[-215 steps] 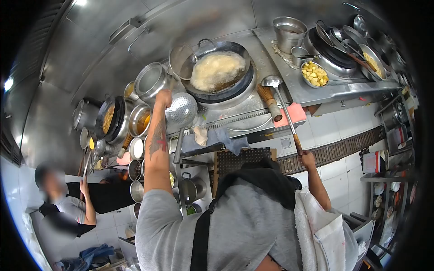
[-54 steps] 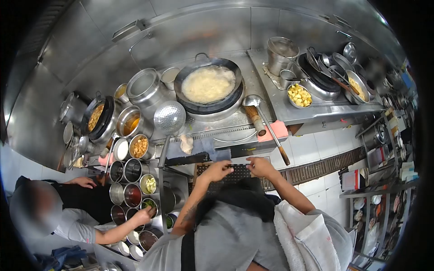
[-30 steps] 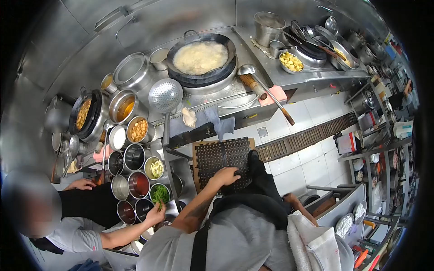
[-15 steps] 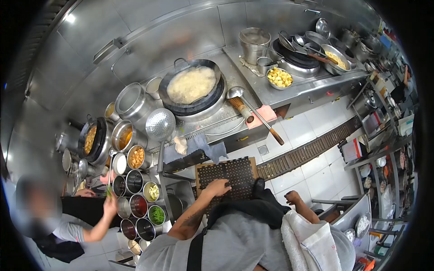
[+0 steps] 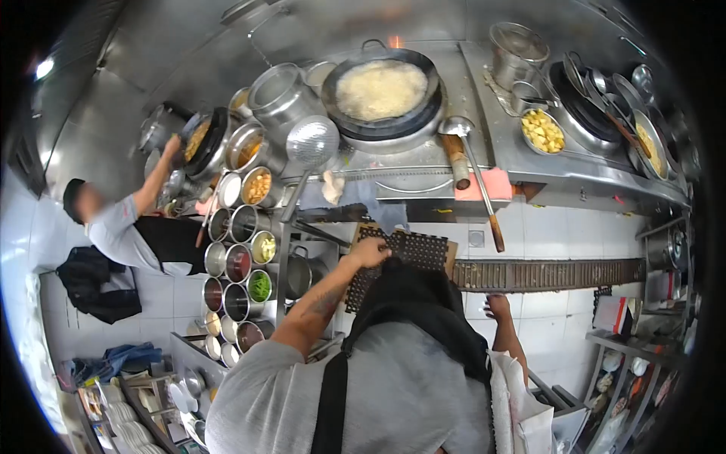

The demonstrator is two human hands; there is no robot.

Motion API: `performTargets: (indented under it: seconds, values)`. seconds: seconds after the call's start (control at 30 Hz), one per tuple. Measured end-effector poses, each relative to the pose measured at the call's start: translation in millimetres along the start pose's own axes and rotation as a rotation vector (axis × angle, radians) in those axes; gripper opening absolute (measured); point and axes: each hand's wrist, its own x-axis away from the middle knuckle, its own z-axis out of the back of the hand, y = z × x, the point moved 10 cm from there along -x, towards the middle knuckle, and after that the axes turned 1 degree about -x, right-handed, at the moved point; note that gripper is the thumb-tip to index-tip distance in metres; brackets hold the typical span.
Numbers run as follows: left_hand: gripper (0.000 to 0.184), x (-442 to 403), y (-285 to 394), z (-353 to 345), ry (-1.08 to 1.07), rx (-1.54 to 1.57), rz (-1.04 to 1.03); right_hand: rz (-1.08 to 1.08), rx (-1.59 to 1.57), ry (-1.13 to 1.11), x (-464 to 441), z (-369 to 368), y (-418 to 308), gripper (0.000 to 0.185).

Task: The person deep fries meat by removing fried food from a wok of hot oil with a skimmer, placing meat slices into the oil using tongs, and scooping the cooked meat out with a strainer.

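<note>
My left hand [image 5: 370, 252] hangs over the dark perforated mat [image 5: 423, 250], its fingers curled in and nothing visible in them. Over the tiled floor on the right is my right hand [image 5: 497, 306], empty, with its fingers a little apart. A wok [image 5: 336, 94] of pale, foaming liquid [image 5: 380, 89] stands on the stove in front. At the counter's front, a perforated skimmer [image 5: 312, 141] lies to the left, while a ladle [image 5: 482, 181] rests beside a bamboo brush [image 5: 456, 160] and a pink cloth [image 5: 484, 185] on the right.
A co-worker [image 5: 113, 231] at the left reaches toward another wok [image 5: 198, 142]. Several ingredient pots [image 5: 238, 261] stand left of my arm. A bowl of yellow cubes [image 5: 542, 132] is on the right counter. A floor drain [image 5: 548, 275] runs right; shelves [image 5: 628, 344] stand beyond it.
The view has turned and shifted. My hands have left the skimmer and ladle held in the oldest frame and are now lowered near my body. The co-worker's arm has moved from the pots toward the left wok.
</note>
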Motion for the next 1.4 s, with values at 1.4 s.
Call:
performTargets:
  seconds: [1.4]
  values:
    - [0.051, -65, -17, -81, -0.936, 0.586, 0.358, 0.796, 0.756, -0.153, 83, -243, -270, 0.059]
